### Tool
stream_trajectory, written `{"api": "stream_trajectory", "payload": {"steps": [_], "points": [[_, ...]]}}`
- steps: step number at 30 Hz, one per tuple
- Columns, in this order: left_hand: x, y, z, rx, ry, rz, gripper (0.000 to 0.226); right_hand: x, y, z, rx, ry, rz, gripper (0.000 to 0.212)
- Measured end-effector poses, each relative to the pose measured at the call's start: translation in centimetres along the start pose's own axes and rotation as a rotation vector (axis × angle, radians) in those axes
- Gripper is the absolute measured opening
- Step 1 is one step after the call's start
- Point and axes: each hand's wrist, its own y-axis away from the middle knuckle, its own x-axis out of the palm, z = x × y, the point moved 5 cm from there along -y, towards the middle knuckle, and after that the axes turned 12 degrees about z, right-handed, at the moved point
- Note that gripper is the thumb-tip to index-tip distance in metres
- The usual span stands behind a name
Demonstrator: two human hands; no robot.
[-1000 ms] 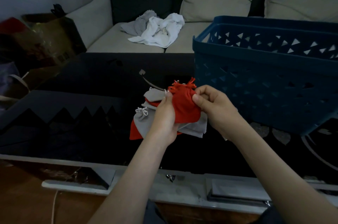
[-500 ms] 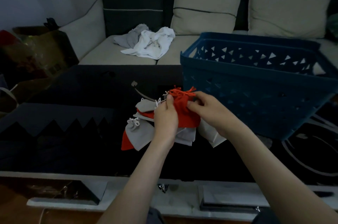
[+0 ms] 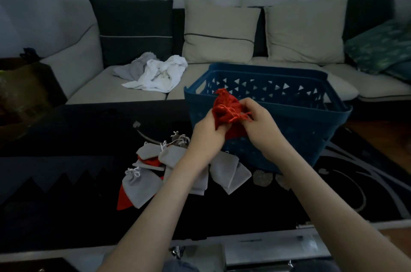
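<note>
A red drawstring pouch (image 3: 224, 108) is held up between both hands, in front of the near wall of a blue plastic basket (image 3: 289, 131). My left hand (image 3: 205, 136) grips the pouch from below on its left side. My right hand (image 3: 258, 122) pinches the pouch and its red cord on the right. Below the hands, a pile of grey and red pouches (image 3: 178, 169) with white cords lies on the black glass table (image 3: 66, 160).
The basket stands on the table's right part. Behind the table is a beige sofa (image 3: 100, 91) with dark and pale cushions and a heap of white and grey cloths (image 3: 155, 73). A dark patterned rug (image 3: 360, 182) lies at right.
Both hands have lifted the red pouch off the pile, up and to the right, to the basket's front wall. The camera has tilted up, showing more of the sofa.
</note>
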Motion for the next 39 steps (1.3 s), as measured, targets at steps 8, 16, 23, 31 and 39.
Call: {"api": "stream_trajectory", "payload": {"steps": [8,16,23,31,39], "points": [[-0.1,-3.7,-1.1,0.151,-0.839,-0.143,0.036,-3.0,-2.0,-2.2,-0.008,-0.011,-0.033,0.015],[-0.6,-7.7,-2.3,0.14,-0.835,0.002,0.031,-4.6,-3.6,-3.2,0.06,-0.099,-0.077,0.014],[0.0,-7.1,-4.2,0.056,-0.74,0.054,0.024,-5.3,-3.1,-3.1,0.057,-0.187,-0.122,0.012],[1.6,-2.5,0.2,-0.017,-0.393,-0.128,0.023,-2.4,-2.3,-5.1,0.201,-0.141,0.061,0.017],[3.0,-0.3,8.6,-0.495,-0.746,0.466,0.04,2.8,0.1,-11.7,0.53,0.183,0.503,0.017]]}}
